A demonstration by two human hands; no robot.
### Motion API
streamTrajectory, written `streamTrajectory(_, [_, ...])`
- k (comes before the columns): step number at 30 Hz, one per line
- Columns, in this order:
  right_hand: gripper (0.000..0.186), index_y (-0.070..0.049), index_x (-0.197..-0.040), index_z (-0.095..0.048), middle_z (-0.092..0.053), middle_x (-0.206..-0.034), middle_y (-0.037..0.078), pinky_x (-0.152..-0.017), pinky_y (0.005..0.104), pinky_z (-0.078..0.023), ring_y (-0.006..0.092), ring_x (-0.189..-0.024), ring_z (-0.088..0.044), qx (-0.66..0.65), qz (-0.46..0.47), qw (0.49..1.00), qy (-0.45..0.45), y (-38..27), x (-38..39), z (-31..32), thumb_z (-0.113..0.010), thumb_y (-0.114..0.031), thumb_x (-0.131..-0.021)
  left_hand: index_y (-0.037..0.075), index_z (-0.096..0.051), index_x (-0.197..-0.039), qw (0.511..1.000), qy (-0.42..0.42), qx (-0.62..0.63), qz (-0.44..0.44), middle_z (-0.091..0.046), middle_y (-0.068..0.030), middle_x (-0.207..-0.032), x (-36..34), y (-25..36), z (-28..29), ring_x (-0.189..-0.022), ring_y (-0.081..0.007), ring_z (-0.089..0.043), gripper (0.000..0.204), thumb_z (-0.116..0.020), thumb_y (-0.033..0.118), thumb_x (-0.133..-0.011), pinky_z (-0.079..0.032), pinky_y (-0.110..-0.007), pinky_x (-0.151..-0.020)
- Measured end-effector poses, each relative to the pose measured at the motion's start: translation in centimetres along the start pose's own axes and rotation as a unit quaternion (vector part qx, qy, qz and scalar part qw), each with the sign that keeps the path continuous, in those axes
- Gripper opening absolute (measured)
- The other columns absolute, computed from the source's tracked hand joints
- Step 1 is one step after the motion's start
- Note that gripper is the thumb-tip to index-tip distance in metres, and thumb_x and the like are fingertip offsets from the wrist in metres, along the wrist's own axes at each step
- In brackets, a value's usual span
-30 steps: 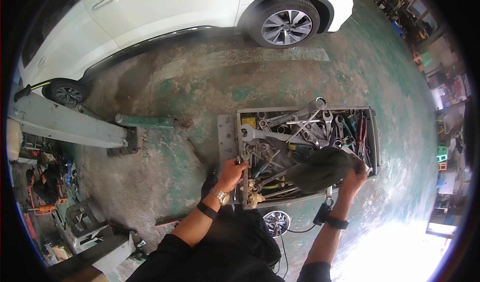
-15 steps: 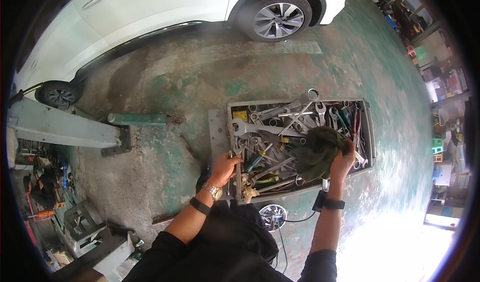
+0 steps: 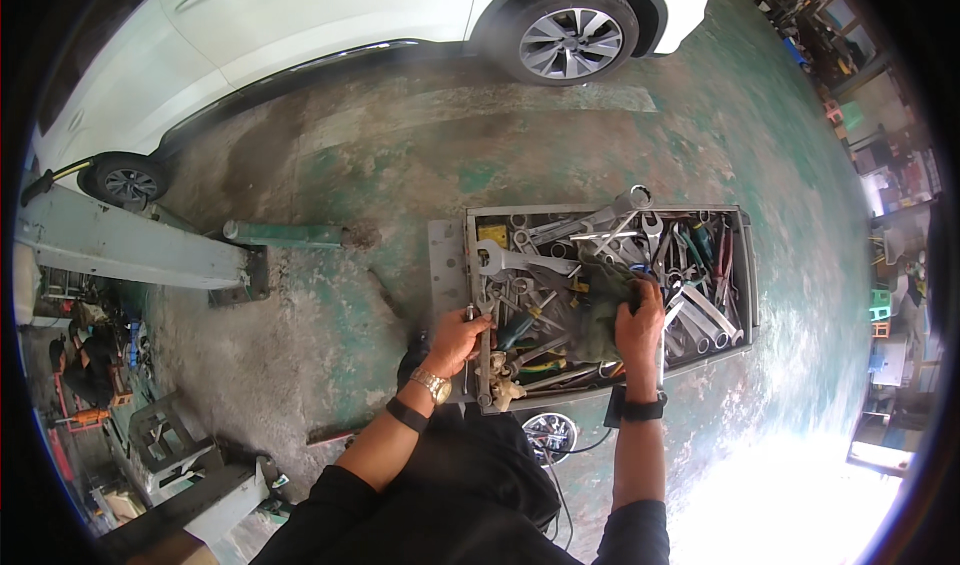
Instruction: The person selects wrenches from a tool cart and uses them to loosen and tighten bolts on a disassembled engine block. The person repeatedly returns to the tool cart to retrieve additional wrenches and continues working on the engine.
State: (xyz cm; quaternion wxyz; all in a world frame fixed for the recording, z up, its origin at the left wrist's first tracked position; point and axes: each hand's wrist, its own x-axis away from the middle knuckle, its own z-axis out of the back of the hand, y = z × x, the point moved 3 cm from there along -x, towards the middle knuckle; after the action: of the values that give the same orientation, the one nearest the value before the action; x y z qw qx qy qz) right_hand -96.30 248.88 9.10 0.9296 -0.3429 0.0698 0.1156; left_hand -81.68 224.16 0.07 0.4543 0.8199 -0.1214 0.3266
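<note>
My right hand [image 3: 640, 325] grips a dark green cloth [image 3: 598, 315] over the middle of a metal tool tray [image 3: 748, 275]. Loose tools fill the tray. My left hand [image 3: 463, 343] is closed at the tray's left edge around a slim metal tool [image 3: 468, 365], whose kind is mostly hidden by my fingers. A large open-end wrench [image 3: 515, 258] lies beside the cloth at the upper left. The ring end of a big wrench [image 3: 638, 199] sticks out past the far rim. Several ring wrenches [image 3: 705, 315] lie to the right of my right hand.
A white car [image 3: 330, 15] stands beyond the tray. At the left a grey lift arm [image 3: 140, 245] reaches across the floor near a green bar [image 3: 285, 235]. Below the tray sits a round bowl of small metal parts [image 3: 550, 433], with a cable beside it.
My right hand has moved left over the tray with the cloth, uncovering wrenches at the right. The cloth is more bunched. My left hand keeps its place at the tray's left edge.
</note>
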Motion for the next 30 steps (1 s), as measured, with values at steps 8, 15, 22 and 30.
streamTrajectory(8, [0.028,-0.001,-0.095,-0.062,-0.061,-0.111,0.018,-0.095,0.0458,-0.043,0.0345,-0.107,-0.056,-0.052,0.233,0.966,-0.095,-7.5,5.1,-3.5,-0.061,0.001,-0.067,0.002,-0.063,-0.085,0.997,-0.040,0.061,0.014,-0.064,-0.0081,-0.066,-0.1,-0.2,0.6,-0.040,-0.0093,-0.048,0.021,-0.058,0.019,-0.095,-0.029,-0.021,-0.036])
streamTrajectory(15, [0.017,-0.003,-0.087,-0.062,-0.063,-0.099,0.015,-0.101,0.0475,-0.038,0.0330,-0.106,-0.056,0.003,0.272,0.940,-0.204,-7.6,6.3,-9.7,-0.064,-0.008,-0.071,0.004,-0.063,-0.084,0.995,-0.047,0.084,0.017,-0.065,-0.0070,-0.068,0.0,-0.2,0.9,-0.044,-0.0085,-0.052,0.020,-0.060,0.021,-0.094,-0.030,-0.021,-0.036])
streamTrajectory(22, [0.012,-0.007,-0.081,-0.065,-0.062,-0.090,0.011,-0.102,0.0535,-0.032,0.0328,-0.104,-0.055,0.095,0.235,0.939,-0.232,-6.5,6.8,-10.6,-0.065,-0.019,-0.078,0.005,-0.061,-0.086,0.993,-0.066,0.099,0.016,-0.065,-0.0064,-0.069,-0.1,-0.2,0.8,-0.045,-0.0088,-0.053,0.017,-0.059,0.021,-0.094,-0.030,-0.021,-0.036])
streamTrajectory(30, [0.010,-0.004,-0.081,-0.063,-0.062,-0.090,0.012,-0.083,0.0426,-0.048,0.0332,-0.097,-0.058,-0.023,0.175,0.961,-0.215,-4.8,8.0,-7.0,-0.070,-0.008,-0.074,0.003,-0.063,-0.087,0.996,-0.045,0.076,0.013,-0.066,-0.0104,-0.069,-0.3,-0.5,1.0,-0.040,-0.0070,-0.044,0.022,-0.057,0.022,-0.094,-0.027,-0.021,-0.037])
